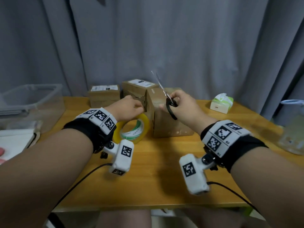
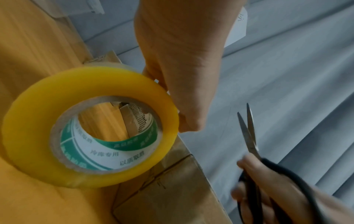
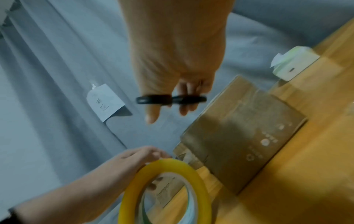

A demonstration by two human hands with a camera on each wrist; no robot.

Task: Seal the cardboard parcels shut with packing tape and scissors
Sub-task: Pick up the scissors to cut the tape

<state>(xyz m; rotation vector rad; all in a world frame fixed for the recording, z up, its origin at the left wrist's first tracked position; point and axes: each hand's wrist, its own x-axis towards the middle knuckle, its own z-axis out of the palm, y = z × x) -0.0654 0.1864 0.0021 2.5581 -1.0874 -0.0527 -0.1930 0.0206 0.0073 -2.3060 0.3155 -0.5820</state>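
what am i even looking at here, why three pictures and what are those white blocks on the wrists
No robot here: a person is working with bare hands. The white blocks with black patterns are small cameras strapped to each wrist. The big picture comes from a camera on the head; the other two look along each hand.

On the wooden table stand three cardboard parcels, the nearest right in front of the hands, plus a tissue pack. The left hand holds a yellow roll of packing tape by its rim. The right hand grips black-handled scissors, blades slightly parted and pointing up.
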